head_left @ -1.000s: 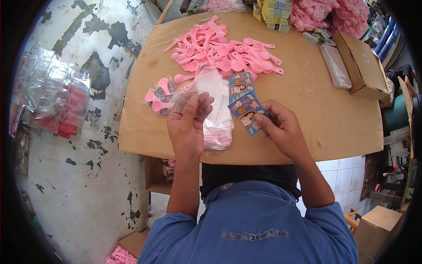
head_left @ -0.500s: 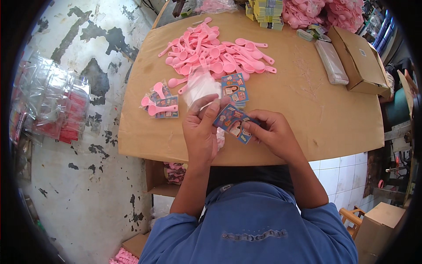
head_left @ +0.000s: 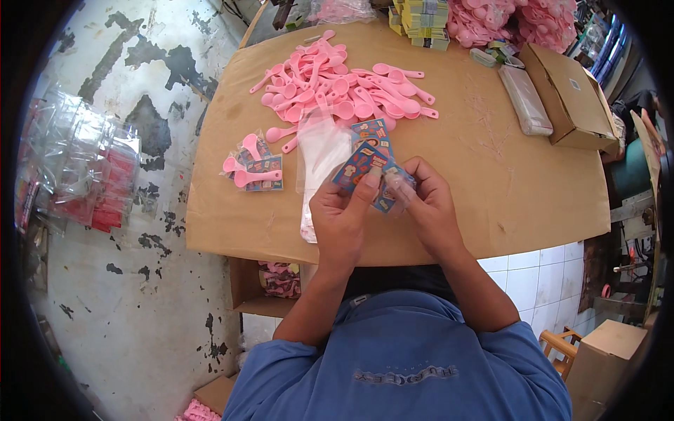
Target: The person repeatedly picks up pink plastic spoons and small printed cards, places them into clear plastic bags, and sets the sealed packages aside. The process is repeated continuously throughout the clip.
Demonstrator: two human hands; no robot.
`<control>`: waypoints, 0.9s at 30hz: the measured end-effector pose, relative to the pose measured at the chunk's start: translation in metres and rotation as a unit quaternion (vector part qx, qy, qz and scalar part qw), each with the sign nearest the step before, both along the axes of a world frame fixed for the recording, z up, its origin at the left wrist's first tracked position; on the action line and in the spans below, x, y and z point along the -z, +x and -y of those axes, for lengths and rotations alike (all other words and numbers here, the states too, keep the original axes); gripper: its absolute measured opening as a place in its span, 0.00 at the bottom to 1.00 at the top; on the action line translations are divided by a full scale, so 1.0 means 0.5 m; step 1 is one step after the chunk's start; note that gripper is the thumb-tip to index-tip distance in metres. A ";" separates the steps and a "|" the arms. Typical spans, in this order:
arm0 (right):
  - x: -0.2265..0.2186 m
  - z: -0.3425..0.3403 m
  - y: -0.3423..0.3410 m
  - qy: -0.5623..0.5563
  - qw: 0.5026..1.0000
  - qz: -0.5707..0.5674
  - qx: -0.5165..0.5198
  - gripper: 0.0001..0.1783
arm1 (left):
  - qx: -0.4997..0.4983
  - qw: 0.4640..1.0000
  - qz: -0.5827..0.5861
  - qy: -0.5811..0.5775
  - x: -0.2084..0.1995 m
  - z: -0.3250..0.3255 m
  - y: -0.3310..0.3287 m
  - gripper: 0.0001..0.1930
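My left hand (head_left: 342,219) pinches a small blue printed card (head_left: 357,167) under its thumb. My right hand (head_left: 433,205) grips a crumpled clear plastic bag (head_left: 400,186) beside the card, its thumb and fingers closed; the bag and card overlap between my hands. A stack of similar blue cards (head_left: 375,129) lies just beyond them. Left of my left hand is a pile of clear bags (head_left: 324,156), partly covered by that hand. A heap of pink measuring spoons (head_left: 344,85) spreads over the far table. Further left, pink spoons (head_left: 258,177) rest on bagged blue cards.
The brown-covered table (head_left: 547,203) has a curved front edge near my body. At its far right stand an open cardboard box (head_left: 570,98) and a clear plastic-wrapped pack (head_left: 526,102). Yellowish bundled stacks (head_left: 425,22) and bags of pink spoons (head_left: 481,21) sit at the back.
My left hand has moved right and down off the bag pile and now holds the card. My right hand has shifted from the card to a clear bag.
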State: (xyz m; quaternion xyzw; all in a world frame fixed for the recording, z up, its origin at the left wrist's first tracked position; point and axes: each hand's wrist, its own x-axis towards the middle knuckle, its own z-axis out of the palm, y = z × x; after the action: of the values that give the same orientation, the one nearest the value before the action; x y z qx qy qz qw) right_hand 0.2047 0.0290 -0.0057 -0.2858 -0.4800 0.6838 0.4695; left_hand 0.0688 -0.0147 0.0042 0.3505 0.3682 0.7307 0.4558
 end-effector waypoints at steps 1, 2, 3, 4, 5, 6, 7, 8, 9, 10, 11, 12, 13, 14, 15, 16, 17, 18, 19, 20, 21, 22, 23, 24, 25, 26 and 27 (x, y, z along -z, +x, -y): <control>0.000 0.002 -0.008 -0.015 1.000 -0.018 -0.005 0.12 | -0.004 1.000 0.001 0.002 -0.001 0.000 -0.001 0.17; -0.001 0.006 -0.014 -0.014 1.000 -0.017 -0.009 0.12 | -0.003 1.000 0.004 0.003 -0.002 -0.003 -0.003 0.20; -0.001 0.010 -0.020 0.018 1.000 -0.013 -0.011 0.11 | -0.001 1.000 0.008 0.005 -0.004 -0.005 -0.006 0.24; 0.001 0.017 -0.023 0.048 0.999 -0.010 -0.013 0.11 | -0.006 1.000 0.010 0.005 -0.010 -0.005 -0.010 0.24; 0.000 0.022 -0.024 0.048 0.999 -0.008 -0.017 0.11 | 0.012 0.999 0.041 0.024 -0.019 -0.005 -0.013 0.28; -0.002 0.028 -0.022 0.024 0.999 -0.007 -0.039 0.11 | 0.030 0.996 0.071 0.042 -0.023 -0.005 -0.018 0.32; -0.006 0.034 -0.020 0.003 0.998 -0.005 -0.059 0.10 | 0.045 0.992 0.100 0.056 -0.022 -0.005 -0.026 0.36; -0.007 0.040 -0.019 0.004 0.998 -0.003 -0.061 0.10 | 0.043 0.992 0.102 0.058 -0.025 -0.005 -0.028 0.36; -0.008 0.046 -0.017 -0.024 0.997 0.013 -0.070 0.09 | 0.051 0.989 0.123 0.069 -0.029 -0.004 -0.030 0.36; -0.005 0.047 -0.017 -0.052 0.995 0.029 -0.078 0.08 | 0.058 0.985 0.145 0.079 -0.030 -0.006 -0.031 0.35; -0.001 0.048 -0.016 -0.051 0.995 0.031 -0.080 0.08 | 0.060 0.985 0.141 0.079 -0.031 -0.005 -0.029 0.35; 0.005 0.048 -0.016 -0.055 0.996 0.029 -0.069 0.07 | 0.058 0.985 0.142 0.081 -0.029 -0.004 -0.027 0.35; 0.011 0.049 -0.017 -0.060 0.996 0.027 -0.057 0.07 | 0.077 0.980 0.165 0.075 -0.026 -0.002 -0.024 0.35; 0.017 0.049 -0.024 -0.060 0.996 0.028 -0.058 0.07 | 0.096 0.975 0.187 0.068 -0.026 -0.001 -0.021 0.35; 0.022 0.052 -0.037 -0.026 0.999 0.021 -0.010 0.06 | 0.092 0.973 0.197 0.081 -0.029 -0.002 -0.012 0.34; 0.024 0.054 -0.046 0.008 0.999 0.015 0.037 0.05 | 0.091 0.973 0.198 0.081 -0.025 -0.002 -0.012 0.34; 0.022 0.055 -0.051 0.009 0.999 0.016 0.037 0.05 | 0.102 0.968 0.213 0.080 -0.017 -0.003 -0.013 0.31; 0.019 0.054 -0.054 0.019 0.998 0.023 0.047 0.05 | 0.113 0.964 0.228 0.078 -0.013 -0.004 -0.012 0.27; 0.018 0.052 -0.056 0.029 0.997 0.031 0.058 0.05 | 0.093 0.964 0.244 0.047 -0.027 -0.002 0.000 0.24; 0.020 0.051 -0.058 0.030 0.997 0.032 0.060 0.05 | 0.094 0.964 0.245 0.048 -0.022 -0.004 -0.001 0.24; 0.024 0.049 -0.060 0.057 0.994 0.029 0.084 0.07 | 0.084 0.963 0.251 0.051 -0.013 -0.007 -0.004 0.23; 0.019 0.048 -0.062 0.084 0.990 0.027 0.107 0.10 | 0.072 0.962 0.258 0.055 -0.011 -0.008 -0.007 0.21; 0.007 0.049 -0.056 0.085 0.990 0.030 0.108 0.10 | 0.038 0.967 0.249 0.027 -0.021 -0.005 -0.009 0.20; -0.011 0.050 -0.047 0.203 0.961 0.120 0.144 0.12 | 0.039 0.967 0.251 0.027 -0.017 -0.006 -0.019 0.20; -0.025 0.049 -0.039 0.316 0.909 0.208 0.178 0.15 | 0.023 0.971 0.239 0.020 -0.011 -0.011 -0.030 0.20; -0.024 0.039 -0.031 0.316 0.907 0.211 0.181 0.15 | 0.008 0.974 0.226 0.013 -0.008 -0.013 -0.038 0.20; -0.021 0.021 -0.021 0.445 0.857 0.218 0.143 0.15 | -0.015 0.973 0.230 -0.001 -0.007 -0.014 -0.040 0.20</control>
State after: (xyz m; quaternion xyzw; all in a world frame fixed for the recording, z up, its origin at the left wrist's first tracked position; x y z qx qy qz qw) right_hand 0.1941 0.0187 0.0047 -0.2536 -0.7767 0.2426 0.5230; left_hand 0.0488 -0.0076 0.0078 0.1669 0.2598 0.7981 0.5175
